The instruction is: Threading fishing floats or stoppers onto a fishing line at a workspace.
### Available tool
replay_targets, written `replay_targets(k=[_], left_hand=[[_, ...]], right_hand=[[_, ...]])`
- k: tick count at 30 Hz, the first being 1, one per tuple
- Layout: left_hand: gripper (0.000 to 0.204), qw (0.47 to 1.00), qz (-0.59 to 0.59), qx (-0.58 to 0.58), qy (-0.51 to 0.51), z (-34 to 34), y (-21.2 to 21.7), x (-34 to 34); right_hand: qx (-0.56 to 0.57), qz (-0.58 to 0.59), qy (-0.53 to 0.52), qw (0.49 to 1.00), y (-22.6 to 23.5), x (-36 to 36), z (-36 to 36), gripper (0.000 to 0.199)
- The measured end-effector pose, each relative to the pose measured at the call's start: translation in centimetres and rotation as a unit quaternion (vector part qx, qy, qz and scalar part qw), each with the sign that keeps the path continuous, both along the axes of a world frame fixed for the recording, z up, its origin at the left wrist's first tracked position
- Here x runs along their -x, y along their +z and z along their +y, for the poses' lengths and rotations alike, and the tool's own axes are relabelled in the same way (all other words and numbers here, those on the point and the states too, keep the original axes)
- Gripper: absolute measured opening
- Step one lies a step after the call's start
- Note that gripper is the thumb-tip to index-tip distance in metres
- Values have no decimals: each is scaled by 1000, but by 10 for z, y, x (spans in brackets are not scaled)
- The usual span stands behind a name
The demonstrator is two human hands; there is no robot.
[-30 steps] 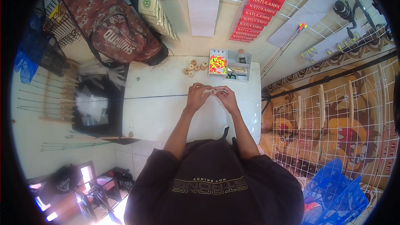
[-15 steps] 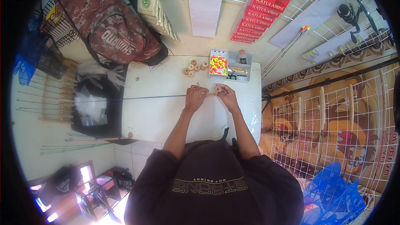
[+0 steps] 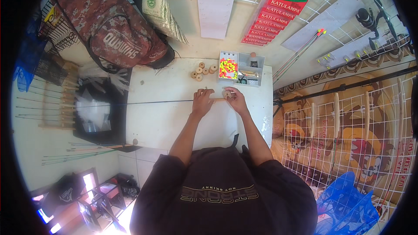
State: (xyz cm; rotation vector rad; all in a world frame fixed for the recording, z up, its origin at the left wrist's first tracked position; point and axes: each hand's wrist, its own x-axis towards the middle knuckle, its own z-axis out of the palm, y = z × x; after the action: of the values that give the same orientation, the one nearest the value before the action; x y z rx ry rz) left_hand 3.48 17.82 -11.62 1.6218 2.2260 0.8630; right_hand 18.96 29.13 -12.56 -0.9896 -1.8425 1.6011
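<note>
A thin dark rod runs leftward over the white table from my left hand, whose fingers are closed round it. Between my hands shows a short light-brown handle section in line with the rod. My right hand pinches a small round tan cork-like piece with a dark hole, at the right end of that section. Whether the piece sits on the end or only beside it, I cannot tell. Several similar tan pieces lie grouped beyond my left hand.
A grey divided tray at the table's back holds red and yellow bits and a small bottle. Further left lies a camouflage bag. Feathers rest on a black surface at left. Thin rods lean at the right, near a white wire grid.
My left hand has shifted slightly left, and more of the light-brown handle section shows between my hands. The right hand still pinches the tan piece.
</note>
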Motion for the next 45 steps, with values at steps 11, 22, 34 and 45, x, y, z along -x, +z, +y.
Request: replay_targets(k=[11,22,34,45], left_hand=[[20,995,94,13,-32,2,-27,-7],[17,981,151,85,-88,10,-28,-4],[15,987,94,-3,-131,-6,-9,-9],[12,990,83,-10,-117,-4,-10,-16]], right_hand=[[14,11,8,1000,-32,1,-1,33],[-8,-16,-14,1000,-20,0,-1,28],[-83,-34,29,996,1,-18,7,28],[-98,-53,50,993,3,-27,3,30]])
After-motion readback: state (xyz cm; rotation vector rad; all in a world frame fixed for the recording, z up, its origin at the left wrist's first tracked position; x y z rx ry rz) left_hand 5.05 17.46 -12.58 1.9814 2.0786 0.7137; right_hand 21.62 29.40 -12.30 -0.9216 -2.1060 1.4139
